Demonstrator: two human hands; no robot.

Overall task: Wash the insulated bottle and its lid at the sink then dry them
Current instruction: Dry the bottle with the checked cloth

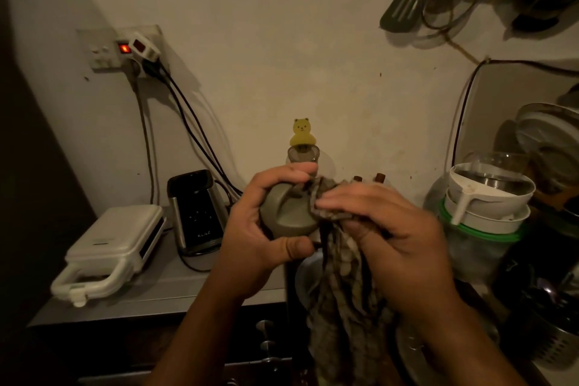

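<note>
Patterned cloth (341,307) hangs nearest, centre right, pinched in right hand (385,229); fingers press it against olive lid (286,213). Left hand (257,229) grips lid by rim. Cloth, hands hide most of white dish (305,279) below. Left: sandwich maker (109,244), black appliance (195,213) on counter (175,288). Right: stacked containers (488,197). Far: yellow bear figure (301,131).

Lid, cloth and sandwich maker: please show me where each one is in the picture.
lid (286,213), head view, on its domed green top.
cloth (338,301), head view, on its hanging lower part.
sandwich maker (116,235), head view, on its white top cover.
</note>
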